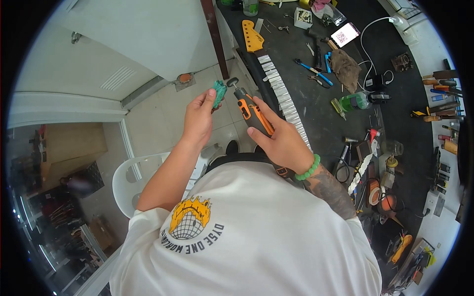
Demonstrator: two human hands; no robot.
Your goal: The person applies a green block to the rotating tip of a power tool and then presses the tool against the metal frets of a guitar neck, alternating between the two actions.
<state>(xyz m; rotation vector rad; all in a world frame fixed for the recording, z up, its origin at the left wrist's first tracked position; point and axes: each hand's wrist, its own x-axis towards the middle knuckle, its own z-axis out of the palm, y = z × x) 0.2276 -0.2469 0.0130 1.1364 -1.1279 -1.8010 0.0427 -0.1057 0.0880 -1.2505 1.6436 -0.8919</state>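
Note:
My left hand (199, 116) pinches a rough green block (219, 92), which looks like polishing compound, between thumb and fingers. In my right hand (286, 143) is an orange-and-grey rotary tool (253, 112), its body pointing up and to the left. A small round wheel (232, 82) sits at the tool's tip, just right of the green block, with a slight gap between them. Beyond my right hand, a guitar neck (252, 37) lies along the bench edge; silvery tape strips (280, 91) cover its fretboard.
The dark workbench (321, 116) on the right carries a blue toothbrush (314, 71), a brown cloth (345, 69), a green bottle (354, 102), a phone (344, 34) and cables. Several tools (443, 103) hang on the right wall. A white chair (126, 185) stands at my left.

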